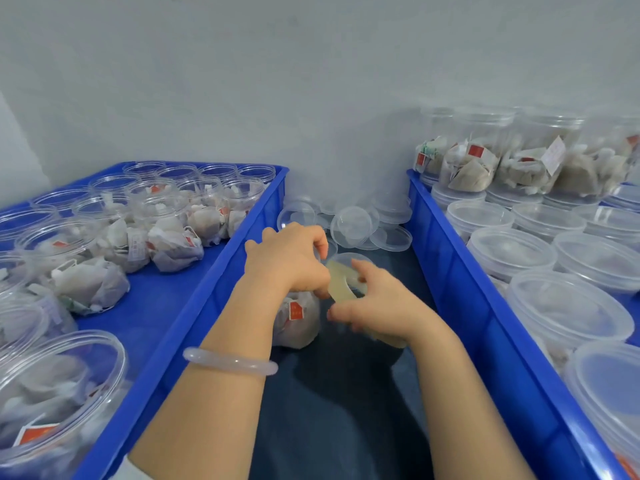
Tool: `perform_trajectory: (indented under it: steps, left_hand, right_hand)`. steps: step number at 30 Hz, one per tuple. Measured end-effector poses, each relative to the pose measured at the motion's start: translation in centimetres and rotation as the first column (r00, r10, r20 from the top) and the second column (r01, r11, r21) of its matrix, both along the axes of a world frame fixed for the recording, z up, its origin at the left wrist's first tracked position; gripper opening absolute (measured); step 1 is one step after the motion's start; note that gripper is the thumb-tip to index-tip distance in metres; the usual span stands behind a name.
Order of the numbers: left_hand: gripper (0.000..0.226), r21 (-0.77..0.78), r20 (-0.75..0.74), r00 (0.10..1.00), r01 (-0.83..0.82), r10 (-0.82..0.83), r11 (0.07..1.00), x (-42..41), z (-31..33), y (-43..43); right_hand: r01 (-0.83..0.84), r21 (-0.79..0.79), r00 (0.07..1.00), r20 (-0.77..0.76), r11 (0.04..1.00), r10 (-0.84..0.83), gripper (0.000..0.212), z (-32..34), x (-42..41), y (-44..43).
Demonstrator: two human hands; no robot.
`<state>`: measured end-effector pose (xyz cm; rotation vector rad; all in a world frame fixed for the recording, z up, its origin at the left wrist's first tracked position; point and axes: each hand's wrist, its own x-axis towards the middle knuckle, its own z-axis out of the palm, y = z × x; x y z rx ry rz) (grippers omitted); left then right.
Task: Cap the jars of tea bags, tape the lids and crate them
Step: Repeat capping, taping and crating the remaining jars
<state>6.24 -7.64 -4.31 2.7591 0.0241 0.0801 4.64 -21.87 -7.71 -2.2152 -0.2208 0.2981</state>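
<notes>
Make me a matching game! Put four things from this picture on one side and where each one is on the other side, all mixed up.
Things
1. open jars
2. capped jars
3. loose lids
4. tape roll

Places
A. held in the right hand
B. in the left blue crate
C. piled at the back, between the two crates
D. in the right blue crate

Pairs: 1-B, 2-D, 3-C, 4-A
</notes>
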Motion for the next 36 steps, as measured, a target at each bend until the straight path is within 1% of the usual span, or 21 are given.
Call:
perform_trajectory:
  steps: [2,4,5,7,12,14,15,16,17,18,21,23,25,27,28,29,30,32,33,35,36]
  left_hand:
    - [0.024,-0.068,0.051,0.997,-0.053,0.056,0.996,0.2,-0.1,-0.3]
    - [0.024,-0.108,0.053,0.993,-0.097,0.103,0.989,0.5,0.1,-0.7]
    - [0.027,-0.111,0.040,0.993,-0.104,0.109,0.988,0.7,0.2,-0.8]
    - [0.033,-0.111,0.011,0.993,-0.112,0.114,0.988,1.0,0.2,-0.9]
    - [0.035,-0.109,-0.019,0.992,-0.128,0.127,0.986,1.5,0.5,-1.4]
    - [0.038,-0.097,-0.028,0.992,-0.125,0.123,0.987,1.7,0.7,-1.7]
    - [0.040,-0.088,-0.035,0.992,-0.123,0.120,0.989,1.8,0.8,-1.8]
    - [0.043,-0.083,-0.044,0.992,-0.124,0.121,0.989,2.0,1.0,-1.8]
    - [0.047,-0.084,-0.053,0.990,-0.131,0.127,0.988,2.1,1.0,-1.9]
    - [0.050,-0.077,-0.056,0.990,-0.134,0.130,0.988,2.2,1.0,-1.9]
    - [0.053,-0.051,-0.084,0.988,-0.132,0.128,0.990,2.7,1.1,-2.1]
    - [0.054,-0.049,-0.094,0.986,-0.146,0.141,0.988,2.9,1.0,-2.3]
    - [0.047,-0.042,-0.055,0.982,-0.182,0.180,0.982,3.3,1.0,-2.3]
    - [0.034,-0.106,0.027,0.965,-0.257,0.261,0.961,3.7,1.0,-1.7]
    - [0.032,-0.123,0.046,0.960,-0.269,0.276,0.955,4.0,0.9,-1.7]
    - [0.034,-0.093,0.037,0.970,-0.238,0.242,0.967,4.2,1.0,-1.8]
    - [0.037,-0.042,-0.001,0.982,-0.187,0.187,0.981,4.2,1.0,-1.9]
    - [0.046,0.017,-0.076,0.992,-0.097,0.098,0.995,4.2,1.0,-2.1]
    - [0.051,0.025,-0.109,0.992,-0.062,0.065,0.998,4.2,1.2,-2.1]
    - [0.065,-0.046,-0.136,0.991,-0.004,-0.002,0.999,4.0,1.6,-1.8]
    - [0.068,-0.143,-0.064,0.998,0.015,-0.024,0.990,3.9,1.7,-1.6]
  right_hand:
    - [0.128,-0.095,0.987,0.114,0.987,-0.117,0.058,0.3,-1.0,0.9]
    - [0.155,-0.200,0.959,0.266,0.967,-0.099,0.014,-0.1,-2.6,1.6]
    - [0.152,-0.202,0.950,0.300,0.968,-0.086,0.012,-0.4,-3.3,1.7]
    - [0.138,-0.199,0.950,0.304,0.970,-0.073,0.027,-0.6,-4.5,1.4]
    - [0.204,-0.283,0.904,0.422,0.937,-0.070,0.017,0.4,-5.1,0.3]
    - [0.212,-0.313,0.900,0.432,0.926,-0.061,0.021,0.4,-5.2,0.2]
    - [0.225,-0.303,0.900,0.428,0.926,-0.079,0.018,0.5,-5.2,0.0]
    - [0.244,-0.291,0.898,0.427,0.925,-0.102,0.008,0.7,-5.2,-0.1]
    - [0.253,-0.279,0.901,0.416,0.926,-0.120,0.011,0.7,-5.1,-0.3]
    - [0.251,-0.273,0.901,0.417,0.929,-0.121,0.020,0.6,-5.2,-0.4]
    - [0.249,-0.299,0.873,0.482,0.921,-0.080,0.025,0.5,-5.3,-0.3]
    - [0.244,-0.274,0.868,0.490,0.930,-0.084,0.031,0.5,-5.6,-0.4]
    - [0.206,-0.243,0.853,0.520,0.948,-0.052,0.033,0.4,-6.5,-0.6]
    - [0.102,-0.116,0.805,0.592,0.988,-0.014,0.036,0.5,-8.1,-0.2]
    - [0.064,-0.078,0.780,0.625,0.995,-0.002,0.045,0.4,-8.6,-0.1]
    - [0.071,-0.073,0.770,0.638,0.995,-0.008,0.052,-0.1,-8.4,-0.2]
    - [0.113,-0.103,0.790,0.612,0.988,-0.027,0.053,-0.5,-7.6,-0.3]
    - [0.213,-0.222,0.868,0.490,0.951,-0.080,0.044,-1.2,-5.5,-0.6]
    - [0.245,-0.260,0.880,0.464,0.934,-0.102,0.042,-1.8,-4.2,-0.9]
    - [0.265,-0.356,0.881,0.467,0.896,-0.075,0.041,-3.1,-2.1,-0.6]
    - [0.262,-0.397,0.880,0.472,0.880,-0.049,0.045,-4.0,-1.5,-0.3]
